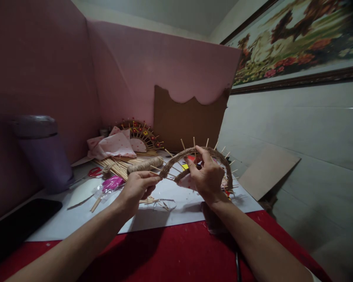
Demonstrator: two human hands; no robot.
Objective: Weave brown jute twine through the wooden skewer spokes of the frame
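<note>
A fan-shaped craft frame [174, 161] is up in front of me, an arch wrapped in brown twine with thin bamboo sticks poking outward. A smaller half-round piece with pale dotted cloth [186, 182] sits inside the arch, partly covered by my right hand. My left hand [139, 188] pinches the arch's lower left end near a stick. Thumb and fingers of my right hand [208, 174] grip the top of the arch. A roll of twine [144, 165] lies on the table behind my left hand.
Bamboo sticks [113, 166], red-handled scissors [94, 172], a pink packet [112, 183] and a white card piece [84, 192] lie left. A purple tumbler [47, 156] and black phone [32, 219] are further left. A decorated fan [142, 133] stands behind, near brown cardboard [188, 117].
</note>
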